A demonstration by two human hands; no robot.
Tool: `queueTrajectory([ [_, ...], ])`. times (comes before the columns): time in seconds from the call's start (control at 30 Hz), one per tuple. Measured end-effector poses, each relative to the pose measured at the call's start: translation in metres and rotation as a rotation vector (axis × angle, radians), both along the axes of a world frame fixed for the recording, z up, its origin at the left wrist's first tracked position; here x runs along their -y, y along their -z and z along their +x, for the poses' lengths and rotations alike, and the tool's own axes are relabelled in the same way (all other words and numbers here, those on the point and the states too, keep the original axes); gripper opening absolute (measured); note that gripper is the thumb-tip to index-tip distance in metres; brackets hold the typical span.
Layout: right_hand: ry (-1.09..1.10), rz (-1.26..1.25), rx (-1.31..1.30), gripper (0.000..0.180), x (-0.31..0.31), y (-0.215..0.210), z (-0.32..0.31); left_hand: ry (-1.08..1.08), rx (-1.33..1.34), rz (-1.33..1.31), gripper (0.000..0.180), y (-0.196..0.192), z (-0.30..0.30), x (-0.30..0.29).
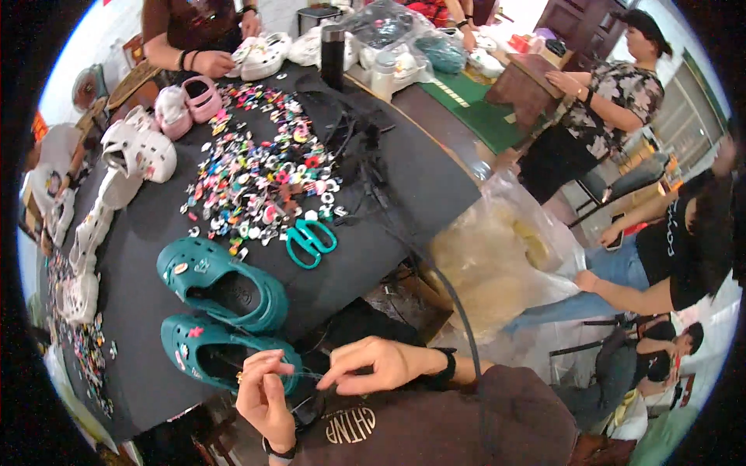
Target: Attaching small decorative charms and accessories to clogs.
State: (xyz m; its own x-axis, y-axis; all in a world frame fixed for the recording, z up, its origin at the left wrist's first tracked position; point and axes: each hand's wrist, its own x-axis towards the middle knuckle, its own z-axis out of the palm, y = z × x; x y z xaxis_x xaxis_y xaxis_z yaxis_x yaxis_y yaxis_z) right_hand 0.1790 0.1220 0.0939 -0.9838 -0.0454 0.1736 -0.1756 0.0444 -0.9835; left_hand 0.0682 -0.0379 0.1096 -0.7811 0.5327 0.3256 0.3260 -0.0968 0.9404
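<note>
Close in front of me, my left hand and my right hand face each other with their fingertips drawn together. A thin, clear strand or strip seems to run between them, too fine to name surely. Just beyond, two dark teal clogs lie side by side on the black table: the farther clog and the nearer clog. Both carry small charms on their toes. My left fingers overlap the nearer clog's heel end. A pair of teal heel straps lies beyond the clogs.
Many small coloured shoe charms are heaped on the table. White clogs and pink clogs line its left side. A black cable crosses at right. A black bottle stands far back. Several people are around.
</note>
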Motion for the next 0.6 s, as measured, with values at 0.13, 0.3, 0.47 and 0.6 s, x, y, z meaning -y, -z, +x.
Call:
queueTrajectory([
  [0.13,0.327,-0.057,0.148,0.020,-0.042,0.014,0.041,-0.199,0.026,-0.113,0.017,0.009,-0.003,0.008],
  [0.3,0.892,-0.235,0.245,0.025,-0.085,0.030,0.094,-0.337,-0.034,-0.120,0.019,0.013,-0.009,0.012],
  [0.47,1.340,-0.484,-0.043,0.027,-0.125,0.087,0.130,-0.378,-0.146,-0.165,0.019,0.026,-0.017,0.002],
  [0.6,1.673,-0.072,0.107,0.029,-0.138,0.189,0.161,-0.299,-0.218,-0.303,0.016,0.028,-0.020,0.002],
])
